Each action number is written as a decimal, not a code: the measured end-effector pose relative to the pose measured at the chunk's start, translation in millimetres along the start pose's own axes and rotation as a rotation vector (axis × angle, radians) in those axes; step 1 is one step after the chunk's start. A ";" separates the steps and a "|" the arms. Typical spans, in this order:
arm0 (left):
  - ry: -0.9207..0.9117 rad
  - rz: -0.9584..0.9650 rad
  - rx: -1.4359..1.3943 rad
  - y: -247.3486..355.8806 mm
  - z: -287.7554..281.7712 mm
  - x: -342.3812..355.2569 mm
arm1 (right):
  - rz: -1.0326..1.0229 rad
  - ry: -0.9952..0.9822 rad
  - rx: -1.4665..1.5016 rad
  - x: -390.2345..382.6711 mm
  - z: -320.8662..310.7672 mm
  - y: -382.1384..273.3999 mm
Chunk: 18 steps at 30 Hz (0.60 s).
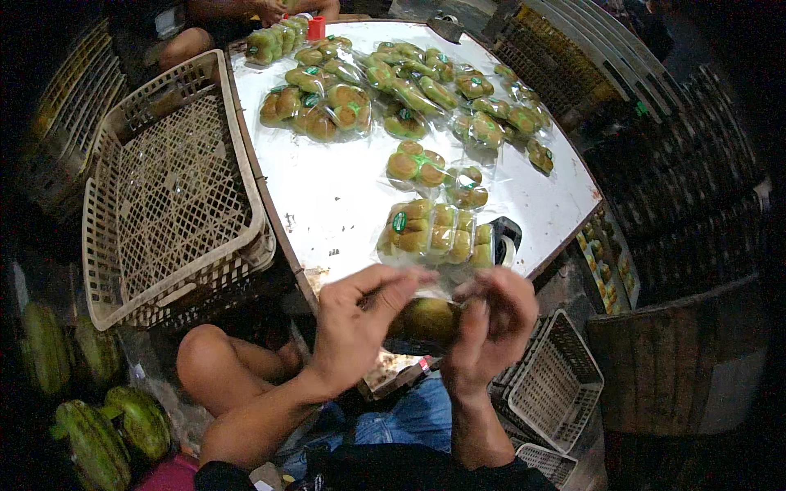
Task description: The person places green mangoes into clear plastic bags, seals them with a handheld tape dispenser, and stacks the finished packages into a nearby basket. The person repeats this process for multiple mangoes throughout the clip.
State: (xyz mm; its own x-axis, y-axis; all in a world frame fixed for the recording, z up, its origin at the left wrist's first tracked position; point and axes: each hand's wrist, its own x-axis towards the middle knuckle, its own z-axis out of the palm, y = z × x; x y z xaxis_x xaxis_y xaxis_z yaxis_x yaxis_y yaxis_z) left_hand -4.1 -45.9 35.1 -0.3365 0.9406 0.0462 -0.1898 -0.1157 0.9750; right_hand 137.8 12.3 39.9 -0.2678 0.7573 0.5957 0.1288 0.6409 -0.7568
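Two bare hands meet over the near edge of a white worktop [327, 192], in front of the seated wearer, with a rounded, clear-wrapped bun pack [430, 322] between them. The pack sits just beyond the wearer's lap. The left hand [354, 323] is on its left side, thumb and fingers nearly closed in a pinch at its upper left; the right hand [498, 319] is on its right side, fingers curled and half closed, thumb along the pack. Both hands have hold of the pack or its film; blur hides exactly which fingertips grip.

The held bun is smooth, domed and brownish green, under thin, shiny plastic. Just past the hands, toward the near edge, a row of wrapped buns [434, 231] stands close together, the leftmost bearing a dark green oval label. Touching or nearly touching the row's right end is a black holder [507, 237] with a pale ring. Toward the far edge lie many more packs [409, 78], plump lobes overlapping in crinkled, glossy film.

The worktop's white surface is flat, with dark scuffs and brown worn patches. Along its left edge stands a pale, grimy plastic crate [176, 188] with a lattice floor and slotted sides.
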 end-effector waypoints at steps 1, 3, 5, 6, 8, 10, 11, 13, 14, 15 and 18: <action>0.040 -0.052 -0.177 -0.2 2.3 -0.8 | -0.183 -0.043 -0.135 -4.2 5.6 -0.5; 0.122 -0.080 -0.465 0.2 4.4 -0.4 | -0.209 -0.128 -0.157 -9.2 13.5 -0.5; 0.193 0.116 -0.046 0.0 6.0 0.5 | -0.100 -0.122 -0.114 -8.9 17.5 2.0; 0.201 0.332 0.127 -0.1 6.9 -0.8 | -0.078 -0.159 -0.043 -6.7 16.8 3.8; 0.160 0.528 0.341 -2.4 0.5 0.3 | -0.054 -0.303 -0.007 -0.9 11.5 8.0; 0.148 0.576 0.581 -8.0 -11.8 8.3 | -0.104 -0.381 -0.145 4.7 3.4 12.1; 0.014 0.519 0.434 -11.0 -16.9 12.5 | -0.144 -0.356 -0.240 6.1 0.3 12.7; -0.132 0.330 0.099 -14.1 -20.1 13.8 | -0.119 -0.302 -0.271 7.1 -6.1 12.7; -0.198 0.191 -0.069 -14.6 -19.6 13.7 | -0.119 -0.313 -0.223 7.5 -8.9 12.7; -0.179 0.085 -0.068 -14.9 -18.1 13.2 | -0.119 -0.369 -0.179 6.9 -10.6 12.1; -0.024 0.048 -0.130 -12.5 -7.6 6.3 | -0.101 -0.403 -0.184 5.9 -13.4 13.1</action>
State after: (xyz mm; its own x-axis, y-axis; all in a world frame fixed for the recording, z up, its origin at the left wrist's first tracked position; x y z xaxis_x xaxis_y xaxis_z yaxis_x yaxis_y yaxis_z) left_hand -10.9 -41.0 21.6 -0.3263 0.9401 0.0991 -0.2926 -0.2001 0.9350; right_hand 150.7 26.9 37.2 -0.6337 0.6034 0.4841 0.2404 0.7484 -0.6181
